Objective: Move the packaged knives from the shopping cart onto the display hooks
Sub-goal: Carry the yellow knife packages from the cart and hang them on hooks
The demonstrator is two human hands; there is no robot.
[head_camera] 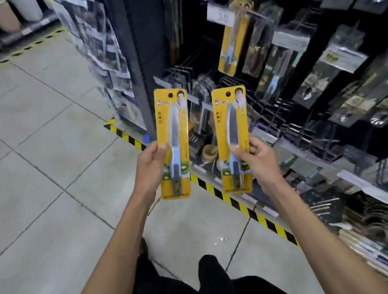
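Observation:
I hold two yellow carded knife packages upright in front of the shelving. My left hand grips the left knife package by its lower half. The right knife package is pinched at its lower half by my right hand. Each card shows a grey blade, a blue handle and a hang hole at the top. A third matching yellow package hangs on a display hook higher up on the rack, above and to the right of my hands. The shopping cart is out of view.
Dark shelving with hooks full of packaged kitchenware runs along the right. Bare wire hooks stick out just behind the right package. Yellow-black floor tape marks the shelf base. Grey tiled floor lies to the left; my dark trousers show below.

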